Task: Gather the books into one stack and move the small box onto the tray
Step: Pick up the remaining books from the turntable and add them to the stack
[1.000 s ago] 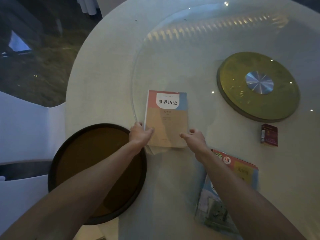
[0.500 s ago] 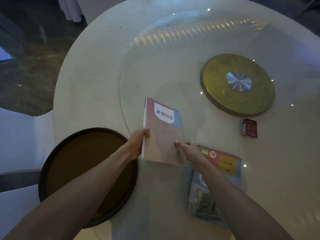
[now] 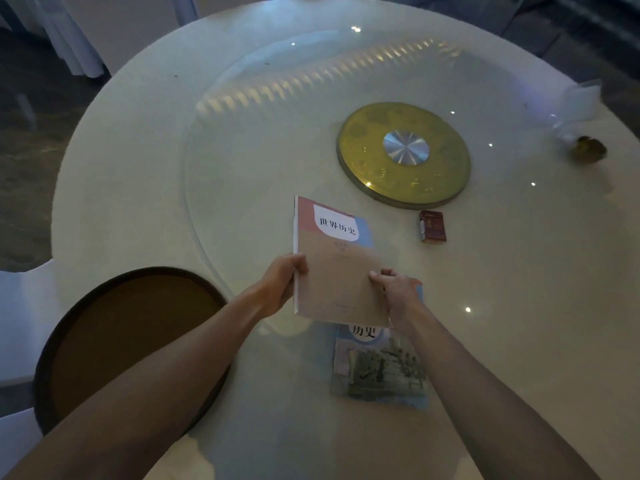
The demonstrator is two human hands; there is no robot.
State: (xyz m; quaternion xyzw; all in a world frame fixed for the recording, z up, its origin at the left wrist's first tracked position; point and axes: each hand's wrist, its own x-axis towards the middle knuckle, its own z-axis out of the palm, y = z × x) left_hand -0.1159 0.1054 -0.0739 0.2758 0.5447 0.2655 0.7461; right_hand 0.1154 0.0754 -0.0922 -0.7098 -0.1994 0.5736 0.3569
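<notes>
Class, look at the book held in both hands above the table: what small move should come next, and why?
Probably carry the held book a little nearer and to the right, then lower it flat onto the second book. The left hand and right hand grip its sides, and it already overlaps that book's far edge. The small red box is not yet on the tray.

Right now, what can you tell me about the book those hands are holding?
The held book is a thin paperback, its cover tan with a pink and pale-blue top band and a white patch bearing dark Chinese characters. The left hand grips its spine edge and the right hand pinches its lower right corner. It is closed, cover up, turned slightly askew, and overlaps the top of a second book lying flat on the white table.
</notes>
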